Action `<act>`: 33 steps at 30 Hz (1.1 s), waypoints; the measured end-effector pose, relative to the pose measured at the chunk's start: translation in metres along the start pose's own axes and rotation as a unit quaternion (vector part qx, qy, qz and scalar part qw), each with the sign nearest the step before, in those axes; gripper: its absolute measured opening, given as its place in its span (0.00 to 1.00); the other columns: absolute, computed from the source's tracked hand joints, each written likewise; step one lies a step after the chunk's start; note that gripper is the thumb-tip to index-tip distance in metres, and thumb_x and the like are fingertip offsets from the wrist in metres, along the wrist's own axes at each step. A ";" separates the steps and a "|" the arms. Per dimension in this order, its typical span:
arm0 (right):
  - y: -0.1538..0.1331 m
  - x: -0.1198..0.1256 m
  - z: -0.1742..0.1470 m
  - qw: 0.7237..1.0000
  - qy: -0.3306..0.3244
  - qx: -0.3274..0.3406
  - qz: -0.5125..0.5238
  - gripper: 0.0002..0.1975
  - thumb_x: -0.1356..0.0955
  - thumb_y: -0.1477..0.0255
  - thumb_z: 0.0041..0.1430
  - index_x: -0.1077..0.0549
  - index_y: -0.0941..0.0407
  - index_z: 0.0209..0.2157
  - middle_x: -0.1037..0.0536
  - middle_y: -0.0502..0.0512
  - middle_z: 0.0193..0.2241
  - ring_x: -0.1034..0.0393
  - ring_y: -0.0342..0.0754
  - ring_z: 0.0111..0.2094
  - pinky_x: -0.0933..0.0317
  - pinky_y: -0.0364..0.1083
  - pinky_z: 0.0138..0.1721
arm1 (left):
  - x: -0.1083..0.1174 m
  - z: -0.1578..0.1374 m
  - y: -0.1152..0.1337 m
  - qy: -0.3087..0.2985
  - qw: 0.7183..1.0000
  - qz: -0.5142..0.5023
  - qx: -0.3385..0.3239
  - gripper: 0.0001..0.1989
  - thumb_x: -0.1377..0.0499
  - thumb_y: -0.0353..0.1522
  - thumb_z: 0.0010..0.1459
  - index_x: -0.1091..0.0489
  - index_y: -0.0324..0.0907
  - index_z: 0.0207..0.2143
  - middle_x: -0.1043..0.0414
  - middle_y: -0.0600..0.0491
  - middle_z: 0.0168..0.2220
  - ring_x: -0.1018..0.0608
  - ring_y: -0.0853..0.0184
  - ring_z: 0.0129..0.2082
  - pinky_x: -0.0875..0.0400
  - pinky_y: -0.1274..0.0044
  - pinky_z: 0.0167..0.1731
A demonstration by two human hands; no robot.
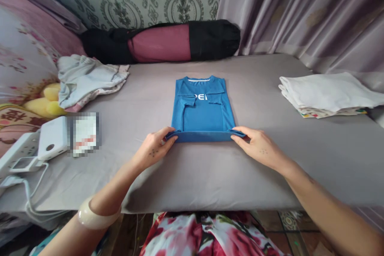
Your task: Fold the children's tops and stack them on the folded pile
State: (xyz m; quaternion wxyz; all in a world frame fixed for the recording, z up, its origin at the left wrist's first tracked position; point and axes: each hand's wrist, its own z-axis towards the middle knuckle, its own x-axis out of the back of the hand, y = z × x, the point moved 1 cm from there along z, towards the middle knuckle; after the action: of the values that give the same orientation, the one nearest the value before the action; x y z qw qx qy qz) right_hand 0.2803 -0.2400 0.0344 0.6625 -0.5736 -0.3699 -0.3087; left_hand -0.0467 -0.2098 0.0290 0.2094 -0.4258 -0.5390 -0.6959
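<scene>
A blue shirt (202,118) with white lettering lies before me, its sides and sleeves folded inward over the front and its neckline toward the far side. Along the near edge, the hem is turned up in a narrow band. My left hand (154,146) pinches the left corner of that band between thumb and fingers. At the right corner, my right hand (258,144) grips the hem the same way. Both corners are lifted slightly off the grey sheet.
White folded cloths (327,94) lie stacked at the right. On the left are crumpled light clothes (90,78), a yellow plush (49,102), a white power bank (53,138) and a power strip (18,154) with cables. A black and maroon long bag (162,43) lies along the wall.
</scene>
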 end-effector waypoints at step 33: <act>0.005 -0.018 0.003 0.981 0.076 -0.028 -0.177 0.17 0.41 0.73 0.65 0.33 0.58 0.53 0.21 0.60 0.41 0.25 0.53 0.36 0.35 0.48 0.36 | -0.019 0.018 -0.005 0.106 0.982 0.151 -0.034 0.16 0.50 0.35 0.66 0.38 0.40 0.53 0.30 0.42 0.46 0.24 0.59 0.43 0.27 0.66 0.44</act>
State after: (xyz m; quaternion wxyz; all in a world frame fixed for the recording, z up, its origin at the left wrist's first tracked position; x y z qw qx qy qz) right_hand 0.2740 -0.2362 0.0167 0.6071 -0.4920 -0.4055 -0.4743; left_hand -0.0334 -0.1951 0.0112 0.3533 -0.4331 -0.4194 -0.7153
